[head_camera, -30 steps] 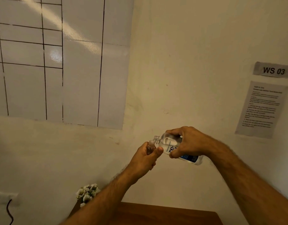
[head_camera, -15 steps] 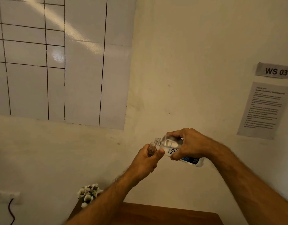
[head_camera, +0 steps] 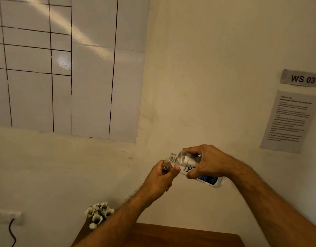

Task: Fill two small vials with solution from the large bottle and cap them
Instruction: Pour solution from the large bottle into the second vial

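The left hand [head_camera: 159,180] grips a small vial [head_camera: 166,166], fingers and thumb curled round its body; only the neck and upper part of the vial show above the fist. The vial stands roughly upright, its mouth uncapped. The right hand [head_camera: 205,162] grips the bottle [head_camera: 191,165], fingers wrapped over the top of its body and the thumb under it. The bottle is tipped close to level, base toward the right and slightly lower, neck pointing left. Its threaded mouth has no cap and sits just above and to the right of the vial mouth, nearly touching it; whether they touch cannot be told. The upper half of the bottle is clear, with a white label bearing dark letters; a blue label patch shows near the base. No stream of liquid can be made out between the two mouths. The fill level in the vial cannot be told.

Both items are held in the air above the table [head_camera: 180,236], a brown wooden top whose far edge lies below the hands. White flowers [head_camera: 98,213] stand at the table's far left corner. On the wall [head_camera: 207,68], above and right of the table, hang a "WS 03" sign [head_camera: 302,79] and, below it, a printed sheet [head_camera: 290,122]. A gridded board [head_camera: 70,65] hangs above and left of the table. A socket [head_camera: 5,215] with a dark cable [head_camera: 12,232] sits left of the table.
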